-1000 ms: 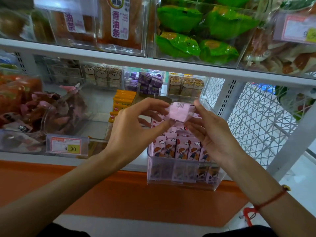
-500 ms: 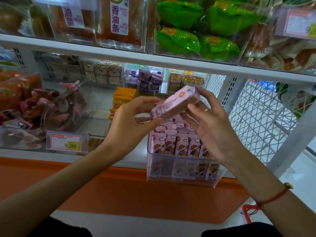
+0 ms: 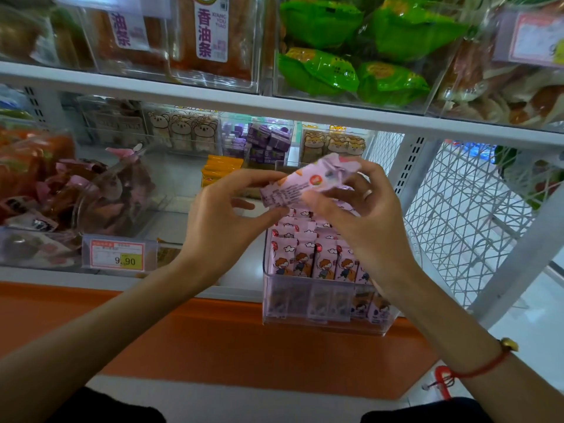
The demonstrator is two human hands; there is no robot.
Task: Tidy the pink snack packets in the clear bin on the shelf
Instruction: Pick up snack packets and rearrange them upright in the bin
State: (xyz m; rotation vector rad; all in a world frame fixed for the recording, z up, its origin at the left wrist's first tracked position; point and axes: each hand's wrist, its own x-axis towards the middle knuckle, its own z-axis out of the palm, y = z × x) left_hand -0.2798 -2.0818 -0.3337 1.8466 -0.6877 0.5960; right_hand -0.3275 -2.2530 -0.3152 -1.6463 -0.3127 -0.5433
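Above the clear bin (image 3: 320,322) a pink packet (image 3: 305,186) is pinched by both hands — left hand (image 3: 219,227) at 8 o'clock end, right hand (image 3: 360,215) at 2 o'clock end. Long axis tilted; bin rows lie directly at 6 o'clock, right hand nearer.

packet (image 3: 300,184): a second ago i had it end-on; now it's turned lengthwise, printed back facing me.
right hand (image 3: 357,215): my fingers now curl over its right end.

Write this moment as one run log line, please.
left hand: pinches pink packet | right hand: holds same packet | packet: above clear bin | bin: packets upright
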